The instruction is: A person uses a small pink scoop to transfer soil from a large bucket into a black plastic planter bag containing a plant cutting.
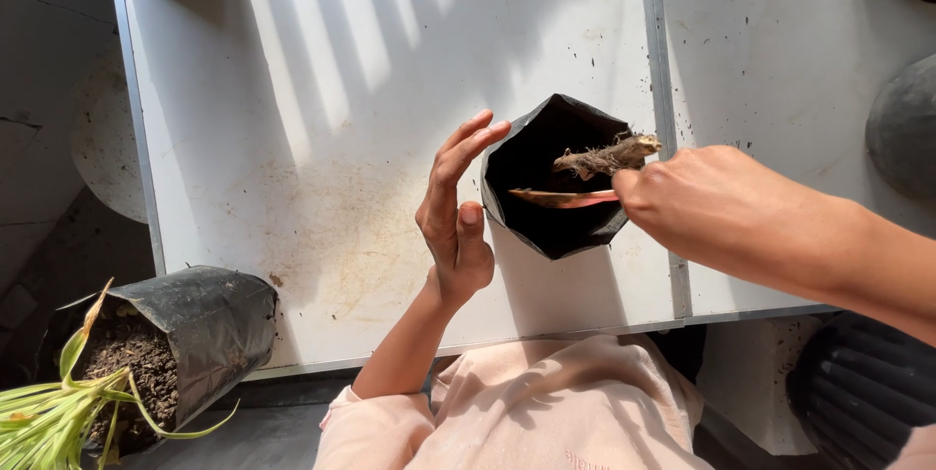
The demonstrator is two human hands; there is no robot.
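Rooted cutting held over an open black grow bag on the white bench.

Your right hand (702, 202) pinched a small plant cutting (595, 163), pale roots at its far end and a reddish leaf pointing left, over the mouth of the black bag (556, 231). Your left hand (453, 212) stood open, fingers straight, against the bag's left side, gripping nothing. At the near left bench (341, 90) edge lay a tipped soil-filled bag (210, 319) with a green plant (49, 416).

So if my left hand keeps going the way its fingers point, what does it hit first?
Probably the black grow bag: the left hand stands open beside its rim, fingertips angled toward its upper edge. Depth is unclear, so they might pass just above.
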